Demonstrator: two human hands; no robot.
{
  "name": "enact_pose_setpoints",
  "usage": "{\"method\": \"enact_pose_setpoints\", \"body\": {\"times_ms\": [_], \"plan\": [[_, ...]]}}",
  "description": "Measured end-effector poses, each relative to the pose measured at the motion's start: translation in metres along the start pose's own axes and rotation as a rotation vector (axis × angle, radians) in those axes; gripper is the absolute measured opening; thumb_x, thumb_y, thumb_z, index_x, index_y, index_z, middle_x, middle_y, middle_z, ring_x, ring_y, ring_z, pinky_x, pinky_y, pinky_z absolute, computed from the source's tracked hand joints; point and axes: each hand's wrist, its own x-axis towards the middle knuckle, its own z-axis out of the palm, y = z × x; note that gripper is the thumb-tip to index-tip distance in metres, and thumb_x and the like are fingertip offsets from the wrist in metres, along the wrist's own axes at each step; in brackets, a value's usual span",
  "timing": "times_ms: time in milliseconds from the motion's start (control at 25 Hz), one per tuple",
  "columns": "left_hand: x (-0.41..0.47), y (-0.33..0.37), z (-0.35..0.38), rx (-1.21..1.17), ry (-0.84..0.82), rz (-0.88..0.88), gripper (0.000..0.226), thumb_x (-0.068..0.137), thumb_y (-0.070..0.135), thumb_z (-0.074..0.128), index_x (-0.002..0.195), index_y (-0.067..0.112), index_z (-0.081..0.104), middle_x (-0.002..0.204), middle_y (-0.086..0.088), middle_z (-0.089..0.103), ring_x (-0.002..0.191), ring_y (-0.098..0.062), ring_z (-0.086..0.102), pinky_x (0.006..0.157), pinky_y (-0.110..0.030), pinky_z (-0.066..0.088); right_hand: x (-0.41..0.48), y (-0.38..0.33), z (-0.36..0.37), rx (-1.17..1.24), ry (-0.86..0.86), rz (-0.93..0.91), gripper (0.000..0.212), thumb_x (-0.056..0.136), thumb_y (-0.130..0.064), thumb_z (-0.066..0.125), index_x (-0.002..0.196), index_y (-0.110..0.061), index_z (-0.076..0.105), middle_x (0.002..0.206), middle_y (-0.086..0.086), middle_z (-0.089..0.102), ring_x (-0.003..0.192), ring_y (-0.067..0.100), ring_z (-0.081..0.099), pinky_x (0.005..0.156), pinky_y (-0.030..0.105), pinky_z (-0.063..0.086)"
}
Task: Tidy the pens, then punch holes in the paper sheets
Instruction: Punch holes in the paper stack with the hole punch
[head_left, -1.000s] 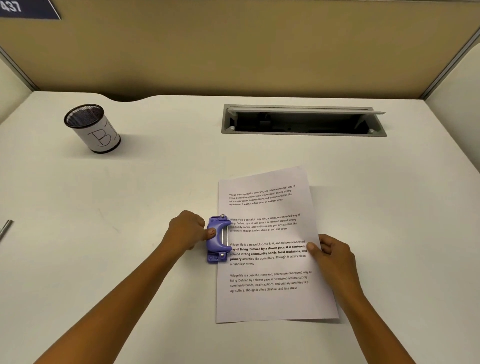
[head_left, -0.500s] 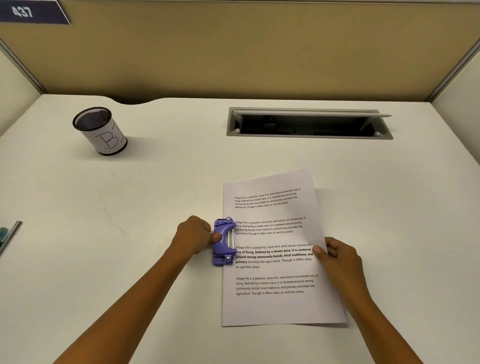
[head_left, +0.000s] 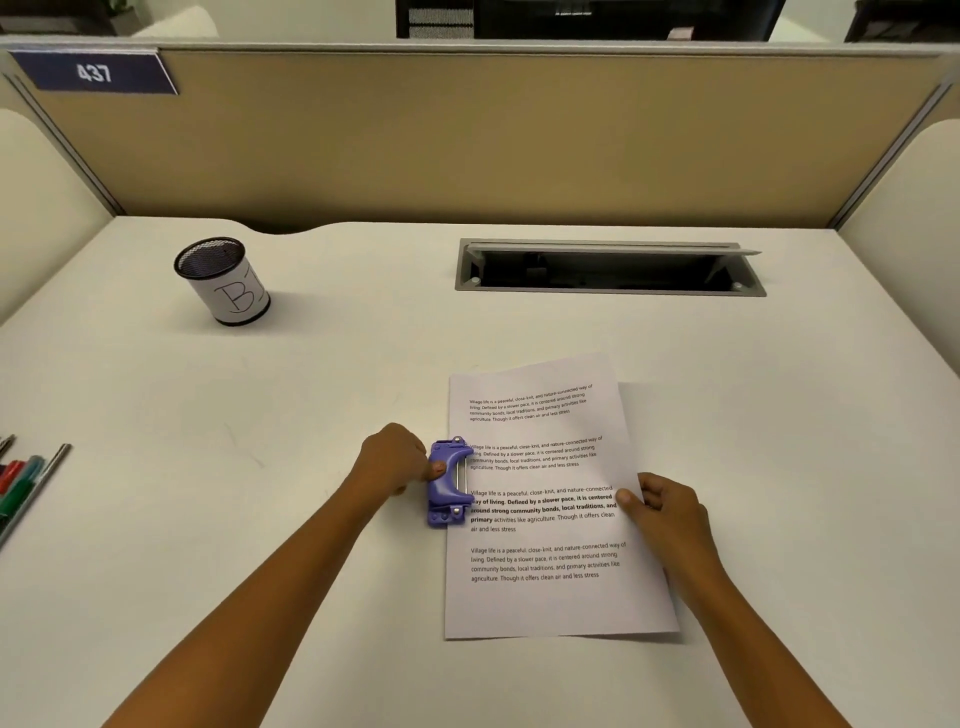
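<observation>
A purple hole punch sits over the left edge of the printed paper sheets lying on the white desk. My left hand grips the punch from the left, thumb on its handle. My right hand pinches the right edge of the paper sheets, thumb on top. Several pens, red, green and silver, lie at the far left edge of the desk. A black mesh pen cup with a white label marked "B" stands at the back left; no pens show above its rim.
A grey cable tray with its lid raised is set into the desk at the back right. A tan partition closes the back, with a blue "437" sign. Cream side panels flank the desk.
The camera has tilted up and shifted, bringing the pens at the left and the partition top into view. Hands, punch and paper keep the same pose relative to each other.
</observation>
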Motion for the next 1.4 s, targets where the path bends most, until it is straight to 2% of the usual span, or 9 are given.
{"method": "enact_pose_setpoints", "body": {"times_ms": [120,240,440,600,720,840,960,1160,1400], "plan": [[0.000,0.002,-0.011,-0.136,-0.074,0.036,0.058,0.080,0.021,0.072,0.050,0.013,0.024,0.028,0.006,0.022,0.022,-0.010,0.020,0.044,-0.023,0.017,-0.001,0.001,-0.003,0.030,-0.011,0.003,0.022,0.087,-0.016,0.062,0.108,-0.015,0.067,0.102,0.004,0.072,0.090,0.022,0.067,0.085,0.035,0.052],[-0.005,0.000,-0.012,-0.279,-0.061,0.029,0.060,0.078,0.019,0.075,0.050,0.013,0.022,0.035,0.003,0.020,0.030,-0.014,0.018,0.044,-0.022,0.015,-0.002,0.004,-0.011,0.047,0.009,0.004,0.025,0.087,-0.017,0.063,0.111,-0.015,0.065,0.103,0.004,0.072,0.090,0.023,0.068,0.088,0.042,0.053],[-0.021,-0.010,-0.003,-0.594,0.158,0.094,0.063,0.077,0.023,0.075,0.052,0.018,0.017,0.044,0.006,0.015,0.040,-0.015,0.016,0.045,-0.024,0.017,-0.009,0.000,-0.027,0.087,0.071,-0.030,0.014,0.087,-0.020,0.061,0.098,-0.026,0.067,0.093,-0.001,0.074,0.084,0.023,0.069,0.085,0.048,0.055],[-0.045,-0.017,0.005,-0.730,0.347,0.166,0.062,0.077,0.022,0.074,0.050,0.021,0.018,0.041,0.008,0.021,0.042,-0.016,0.029,0.050,-0.026,0.026,-0.022,-0.014,-0.036,0.141,0.136,-0.105,0.014,0.087,-0.021,0.061,0.085,-0.034,0.065,0.092,-0.005,0.073,0.084,0.022,0.069,0.084,0.048,0.055],[-0.062,-0.019,0.008,-0.800,0.399,0.212,0.051,0.077,0.025,0.073,0.053,0.016,0.029,0.051,-0.004,0.043,0.047,-0.015,0.048,0.057,-0.030,0.041,-0.032,-0.027,-0.036,0.180,0.165,-0.169,0.010,0.088,-0.022,0.061,0.091,-0.030,0.066,0.093,-0.004,0.073,0.083,0.022,0.069,0.083,0.049,0.055],[-0.076,-0.016,0.006,-0.915,0.363,0.305,0.022,0.084,0.030,0.066,0.078,0.011,0.058,0.086,-0.002,0.069,0.078,-0.018,0.068,0.074,-0.034,0.056,-0.044,-0.040,-0.032,0.233,0.166,-0.236,0.010,0.088,-0.021,0.061,0.090,-0.029,0.066,0.092,-0.006,0.073,0.081,0.022,0.070,0.080,0.048,0.057],[-0.091,-0.011,0.001,-0.922,0.334,0.427,0.031,0.091,0.040,0.052,0.115,0.022,0.060,0.112,0.006,0.069,0.096,-0.011,0.068,0.085,-0.032,0.055,-0.058,-0.054,-0.023,0.290,0.160,-0.310,0.009,0.090,-0.019,0.059,0.093,-0.023,0.066,0.090,-0.004,0.073,0.079,0.022,0.070,0.076,0.045,0.058],[-0.118,-0.005,-0.001,-0.857,0.531,0.596,0.015,0.093,0.023,0.052,0.105,0.017,0.059,0.100,0.011,0.071,0.089,-0.004,0.068,0.072,-0.017,0.055,-0.080,-0.070,-0.005,0.400,0.151,-0.440,0.008,0.093,-0.016,0.055,0.090,-0.016,0.063,0.091,0.003,0.072,0.083,0.021,0.068,0.073,0.034,0.056],[-0.139,-0.016,0.025,-0.968,0.639,0.577,0.008,0.092,0.019,0.050,0.097,0.023,0.056,0.098,0.009,0.068,0.086,-0.004,0.067,0.064,-0.014,0.053,-0.100,-0.052,0.011,0.407,0.147,-0.464,0.012,0.096,-0.020,0.047,0.091,-0.018,0.058,0.092,-0.003,0.069,0.081,0.009,0.065,0.060,0.014,0.052]]}}
